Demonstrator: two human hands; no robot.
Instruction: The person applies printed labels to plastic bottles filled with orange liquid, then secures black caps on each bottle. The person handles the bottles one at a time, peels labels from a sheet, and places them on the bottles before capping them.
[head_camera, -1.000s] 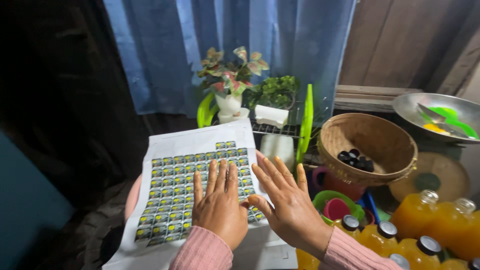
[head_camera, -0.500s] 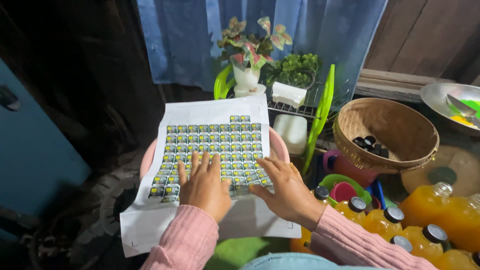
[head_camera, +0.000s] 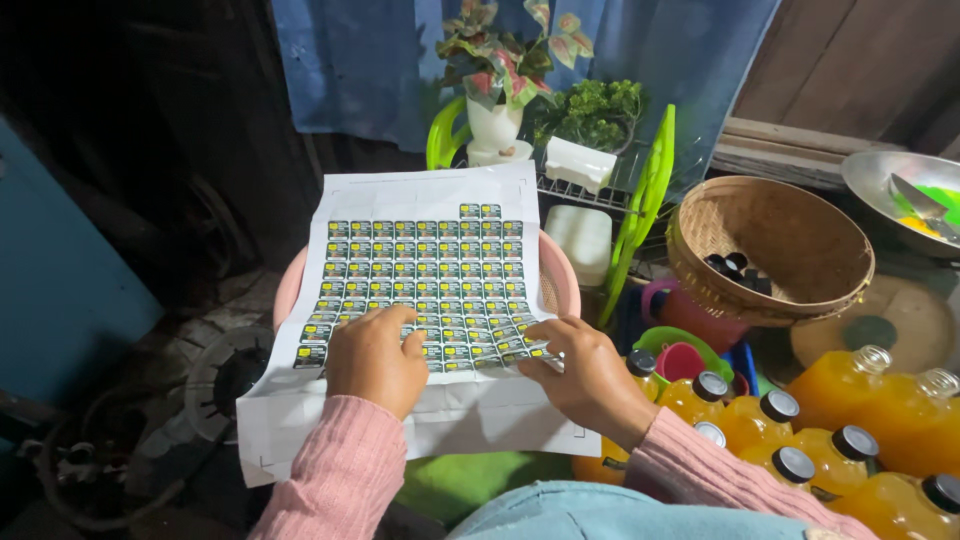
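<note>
- Left hand and right hand lie knuckles-up on one white sticker sheet, fingers curled and pressing, grasping nothing.
- The sheet covers a pink basin, overhanging its near rim.
- One woven basket holds small dark pieces, perhaps caps.
- About eight orange bottles crowd the right.

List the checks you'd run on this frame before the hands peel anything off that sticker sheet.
1. Sticker sheet lies flat on the pink basin: ok.
2. Left hand rests on the sheet: ok.
3. Right hand fingertips at the lower right stickers: ok.
4. A sticker edge already lifted: cannot tell.
5. Juice bottles upright and capped: ok.
6. Bottles apart from the sheet: not ok, one sits at its corner.
</note>
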